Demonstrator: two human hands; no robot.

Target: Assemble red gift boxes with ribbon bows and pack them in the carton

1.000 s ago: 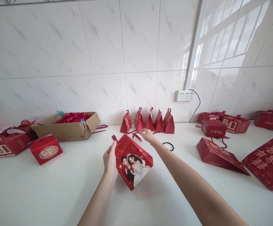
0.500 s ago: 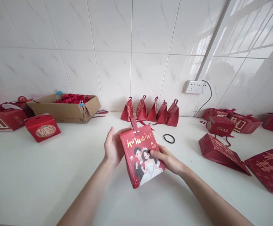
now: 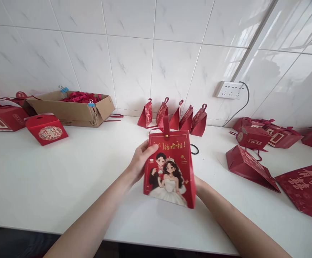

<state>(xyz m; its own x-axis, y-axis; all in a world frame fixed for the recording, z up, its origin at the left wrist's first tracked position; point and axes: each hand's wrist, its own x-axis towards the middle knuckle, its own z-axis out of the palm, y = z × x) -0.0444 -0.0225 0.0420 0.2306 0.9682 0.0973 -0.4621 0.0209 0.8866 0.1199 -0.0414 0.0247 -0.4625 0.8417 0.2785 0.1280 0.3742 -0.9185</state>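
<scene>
A red gift box (image 3: 169,172) with a cartoon bride and groom, gold lettering and a strap loop on top is held up above the white table. My left hand (image 3: 142,157) grips its left edge, thumb on the front face. Behind the box, my right hand (image 3: 197,184) is mostly hidden; only the wrist side shows at the right edge, so its fingers cannot be made out. A black elastic band (image 3: 195,149) lies on the table just behind the box.
Several small red triangular boxes (image 3: 176,116) stand in a row by the tiled wall. To the left are a cardboard box (image 3: 64,113) of red ribbons and a red box (image 3: 47,129). More red boxes (image 3: 249,165) lie at right, below a power strip (image 3: 229,89).
The gift box has turned, bringing its right side into sight. My left thumb has come onto its front, while my right hand has gone from the front to behind it. The view has tilted down.
</scene>
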